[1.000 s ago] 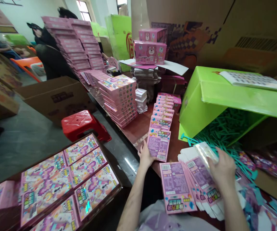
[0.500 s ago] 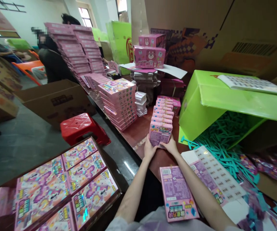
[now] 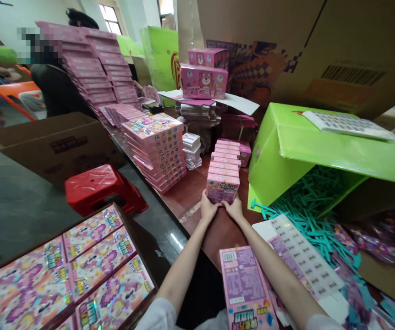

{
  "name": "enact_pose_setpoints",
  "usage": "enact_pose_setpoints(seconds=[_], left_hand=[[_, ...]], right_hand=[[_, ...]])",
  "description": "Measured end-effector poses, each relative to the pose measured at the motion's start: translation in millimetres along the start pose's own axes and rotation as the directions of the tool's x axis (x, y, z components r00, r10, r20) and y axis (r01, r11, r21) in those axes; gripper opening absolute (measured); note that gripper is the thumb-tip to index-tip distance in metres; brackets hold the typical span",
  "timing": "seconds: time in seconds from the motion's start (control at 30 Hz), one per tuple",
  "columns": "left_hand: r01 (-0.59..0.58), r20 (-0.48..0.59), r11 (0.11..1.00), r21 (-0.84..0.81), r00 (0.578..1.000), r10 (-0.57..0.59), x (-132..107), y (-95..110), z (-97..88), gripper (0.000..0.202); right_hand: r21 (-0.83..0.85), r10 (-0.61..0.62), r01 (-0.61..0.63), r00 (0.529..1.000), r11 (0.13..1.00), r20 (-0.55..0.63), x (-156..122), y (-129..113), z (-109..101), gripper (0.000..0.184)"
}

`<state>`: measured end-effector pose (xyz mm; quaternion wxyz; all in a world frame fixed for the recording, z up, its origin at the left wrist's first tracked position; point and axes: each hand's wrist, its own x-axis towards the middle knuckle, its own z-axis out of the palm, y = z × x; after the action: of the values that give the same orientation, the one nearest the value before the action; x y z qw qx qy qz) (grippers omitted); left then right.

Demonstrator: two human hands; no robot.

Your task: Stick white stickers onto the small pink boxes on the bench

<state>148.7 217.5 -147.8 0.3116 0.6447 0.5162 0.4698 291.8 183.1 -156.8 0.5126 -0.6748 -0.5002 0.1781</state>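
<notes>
A row of small pink printed boxes stretches away from me on the dark red table. My left hand and my right hand grip the lower sides of the nearest box, thumbs close together at its near face. Its far side is hidden by the row. Below my forearms, at the table edge, lies a loose pink box, its printed back facing up. To the left of the row rises a stack of larger pink boxes.
An open carton of pink boxes stands at lower left, near a red stool. Right of me, a green box holds turquoise plastic sticks. A sticker sheet lies before it. A person sits behind tall stacks.
The view has turned slightly right, so most things appear further left. Both hands still hold the nearest box of the row; its near face now shows less and the tops show more.
</notes>
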Motion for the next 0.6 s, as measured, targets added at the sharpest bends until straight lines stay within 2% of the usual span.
enact_pose_setpoints(seconds=[0.23,0.3,0.4,0.53,0.6], left_hand=[[-0.085,0.094,0.996,-0.005,0.992,0.085,11,-1,-12.7,0.09],[-0.072,0.115,0.997,-0.032,0.99,0.075,15,0,-15.9,0.088],[-0.033,0.2,0.997,-0.068,0.979,0.046,24,1,-20.8,0.075],[-0.046,0.313,0.997,-0.057,0.948,0.062,35,5,-25.4,0.057],[-0.052,0.266,0.998,-0.022,0.962,0.056,30,12,-24.2,0.066]], right_hand=[[0.046,-0.014,0.013,0.999,0.999,0.029,5,9,-3,0.052],[0.072,-0.001,-0.003,0.999,0.997,0.054,7,10,-5,0.051],[0.076,0.01,-0.015,0.998,0.997,0.067,9,10,-6,0.055],[0.07,0.013,-0.015,1.0,0.997,0.027,8,10,-7,0.064],[0.068,0.019,-0.02,1.0,0.998,0.016,7,10,-7,0.066]])
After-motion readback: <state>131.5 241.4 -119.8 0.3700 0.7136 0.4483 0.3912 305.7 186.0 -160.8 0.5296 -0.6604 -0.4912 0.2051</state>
